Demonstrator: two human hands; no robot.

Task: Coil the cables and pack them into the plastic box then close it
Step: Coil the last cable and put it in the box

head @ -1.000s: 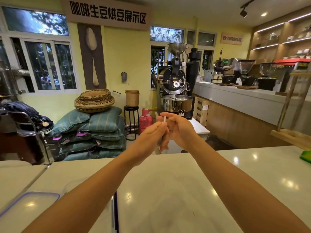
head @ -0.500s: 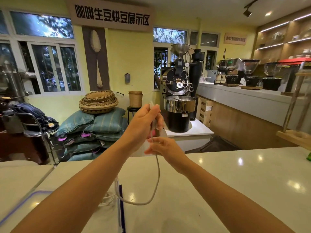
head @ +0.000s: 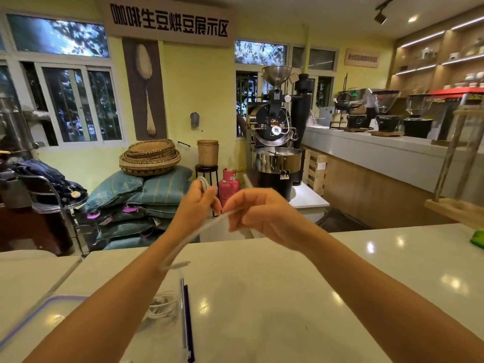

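Both hands are raised over the white counter (head: pixel 288 297). My left hand (head: pixel 195 205) grips a small loop of a white cable (head: pixel 191 234) that sticks out above its fingers. My right hand (head: pixel 258 213) pinches the same cable just to the right. From there the cable runs, blurred, down and left over my left forearm. A clear plastic box (head: pixel 183 310) with a blue-trimmed rim stands under my left arm, with another coiled white cable (head: pixel 161 307) inside. Its blue-edged lid (head: pixel 34 318) lies on the counter to the left.
A green object (head: pixel 478 238) lies at the counter's right edge, and a wooden stand (head: pixel 455 208) rises behind it. Beyond the counter are a coffee roaster (head: pixel 275 142), a red gas cylinder (head: pixel 229 186), stacked sacks with baskets (head: pixel 146 195) and a bar with grinders (head: pixel 392 142).
My left hand has come down and now shows a cable loop above its fingers. My right hand has risen level with it, and the hanging slack has been drawn up taut.
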